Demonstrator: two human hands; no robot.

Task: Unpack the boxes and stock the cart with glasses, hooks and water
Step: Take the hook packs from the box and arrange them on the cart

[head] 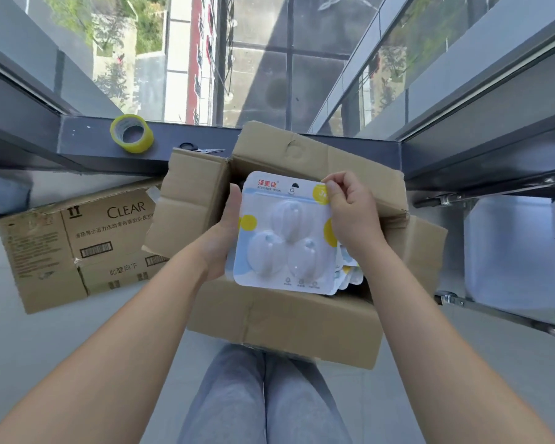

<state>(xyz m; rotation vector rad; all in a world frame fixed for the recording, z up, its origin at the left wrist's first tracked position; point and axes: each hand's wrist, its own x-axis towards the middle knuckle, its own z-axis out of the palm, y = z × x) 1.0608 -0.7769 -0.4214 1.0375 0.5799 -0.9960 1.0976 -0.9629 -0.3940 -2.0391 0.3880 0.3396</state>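
A stack of white adhesive-hook packs (pixel 285 238), each with three clear hooks under a blister, is held above an open cardboard box (pixel 279 318). My left hand (pixel 223 238) supports the stack from its left side and underneath. My right hand (pixel 350 213) pinches the top right corner of the front pack. More packs (pixel 350 274) show fanned out under the stack at its lower right. The inside of the box is mostly hidden by the packs.
A second box printed CLEAR (pixel 77 248) lies on the floor at left. A yellow tape roll (pixel 131 133) and scissors (pixel 202 149) rest on the window sill behind. A white cart (pixel 513 248) with metal rails stands at right. My legs are below the box.
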